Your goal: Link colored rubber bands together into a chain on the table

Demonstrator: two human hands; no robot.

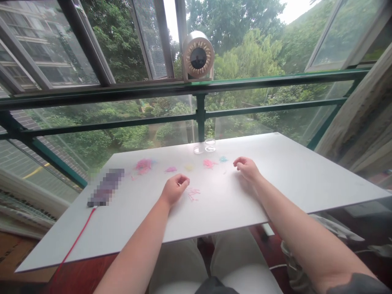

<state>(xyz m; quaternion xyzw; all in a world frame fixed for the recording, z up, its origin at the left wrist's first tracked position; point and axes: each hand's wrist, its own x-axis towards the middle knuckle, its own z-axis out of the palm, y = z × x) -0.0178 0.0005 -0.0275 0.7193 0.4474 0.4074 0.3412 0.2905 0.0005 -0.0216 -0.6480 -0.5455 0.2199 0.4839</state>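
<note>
My left hand (176, 190) rests low over the middle of the white table, thumb and fingers pressed together. Whatever they hold, if anything, is too small to make out. Just right of it lies a loose cluster of pale pink thin strips (193, 194). My right hand (247, 168) is farther right, its fingers curled into a pinch, contents hidden. Beyond and between the hands sit small heaps of similar bits: coral-pink (209, 163), teal (223, 159), pale yellow (189, 167) and purple (171, 169). A larger mixed pink heap (143, 165) lies at the left.
Clear round dishes (210, 148) stand near the table's far edge. A blurred-out dark device (106, 188) with a red cable (80, 234) lies at the left. Behind the white table (294, 175) run a green railing (137, 122) and windows. A curtain (361, 98) hangs at right.
</note>
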